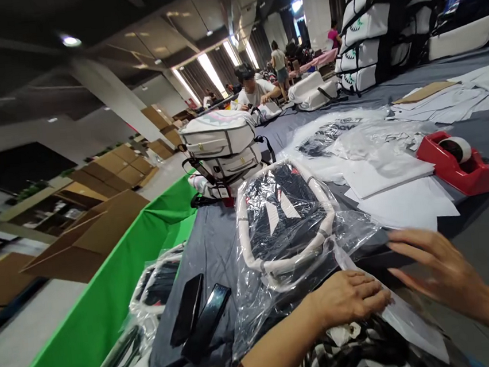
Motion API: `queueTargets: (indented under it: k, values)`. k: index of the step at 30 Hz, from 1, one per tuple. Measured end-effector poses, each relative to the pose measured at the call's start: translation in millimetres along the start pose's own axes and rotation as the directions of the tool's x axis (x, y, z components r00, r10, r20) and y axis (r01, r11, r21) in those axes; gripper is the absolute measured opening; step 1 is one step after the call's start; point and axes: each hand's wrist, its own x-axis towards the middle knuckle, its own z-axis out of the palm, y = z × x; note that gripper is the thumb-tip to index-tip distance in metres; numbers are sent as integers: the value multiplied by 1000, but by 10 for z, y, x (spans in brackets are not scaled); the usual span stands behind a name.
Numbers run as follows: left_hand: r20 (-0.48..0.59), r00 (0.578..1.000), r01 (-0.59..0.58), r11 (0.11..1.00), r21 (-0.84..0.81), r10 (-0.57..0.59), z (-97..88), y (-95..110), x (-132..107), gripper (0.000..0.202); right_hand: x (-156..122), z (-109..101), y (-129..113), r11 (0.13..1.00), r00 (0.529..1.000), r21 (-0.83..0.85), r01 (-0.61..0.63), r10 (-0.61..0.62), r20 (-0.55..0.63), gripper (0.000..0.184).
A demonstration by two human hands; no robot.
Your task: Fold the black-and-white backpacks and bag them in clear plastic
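The grip of my left hand (353, 295) lies palm down in the lower right of the frame, on a long white strip of paper or film (407, 318); the thumb is hidden, so I cannot tell whether the fingers pinch it. The grip of my right hand (445, 268) is wide, just right of the left one, thumb apart from the fingers, and I see nothing held in it.

A dark bag with a thick white border and two white slanted patches, sealed in clear crinkled plastic (284, 211), lies at the centre of my frame on the grey cloth-covered bench (209, 239). The strip's upper end reaches the wrapping at the bag's lower right corner.

Lower left of centre, I have two black rectangular phones (212, 319) side by side. Left of them runs a bright green fabric bin (107, 289) with plastic-wrapped bags inside.

Just behind the wrapped bag stands a stack of white bags with grey trim (218, 134). Toward the right edge I see a red tape dispenser (463, 162) beside loose white sheets (406, 205). At upper centre, a person in a white top (257, 93) leans over the bench.
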Motion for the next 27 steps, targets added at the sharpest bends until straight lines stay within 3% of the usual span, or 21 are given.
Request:
queueTargets:
  k: [2,3,4,5,6,8,9,10,11,13,15,17,18,21,22,23,24,26,27]
  values:
    - [-145,980,116,986,-120,-133,4,53,-73,36,515,181,157,999,995,22,47,-49,89,27]
    - [-243,945,182,970,-158,-217,19,69,-95,38,759,280,222,994,989,111,8,-24,145,29]
    - [-352,882,260,946,-193,-314,36,74,-102,39,981,370,277,974,984,213,-81,44,173,34]
    - [-456,786,347,909,-231,-416,48,69,-91,38,1176,439,325,927,974,319,-199,149,173,41]
    - [-543,663,439,855,-277,-516,47,52,-58,38,1341,484,365,856,950,412,-312,275,147,47]
    - [-623,431,566,733,-376,-653,-14,-6,68,34,1582,493,432,719,877,544,-432,476,66,52]
    - [-628,371,587,697,-412,-684,-78,-45,147,32,1659,462,460,680,857,587,-439,513,47,54]
    - [-629,355,586,689,-426,-692,-159,-87,224,30,1708,414,486,655,859,616,-437,508,69,56]
    - [-632,367,576,701,-422,-682,-249,-131,288,29,1731,353,514,638,871,629,-444,471,138,58]
    - [-653,390,563,729,-389,-649,-411,-218,347,29,1704,222,579,626,869,604,-494,329,370,61]
    - [-691,359,599,723,-345,-627,-487,-286,313,30,1609,122,654,682,807,517,-518,190,559,59]
    - [-710,359,639,714,-286,-606,-454,-313,236,35,1502,94,713,753,787,436,-493,172,592,51]
    - [-700,409,633,734,-245,-586,-411,-308,203,37,1464,108,725,769,809,417,-485,212,548,50]
    - [-554,690,502,859,-99,-466,-294,-257,205,38,1450,203,670,776,886,428,-463,388,254,52]
    - [-504,737,477,875,-85,-451,-288,-250,242,41,1471,230,625,793,894,420,-440,428,129,51]
    - [-481,738,495,864,-90,-473,-304,-259,291,44,1493,245,570,827,898,388,-408,440,7,48]
    - [-485,694,553,825,-115,-533,-335,-287,348,44,1509,247,509,870,901,329,-366,420,-106,44]
    - [-535,527,672,709,-214,-661,-409,-397,468,37,1501,218,374,953,913,162,-255,292,-284,36]
    - [-556,463,694,672,-257,-691,-433,-471,529,31,1471,194,302,981,917,70,-180,193,-348,30]
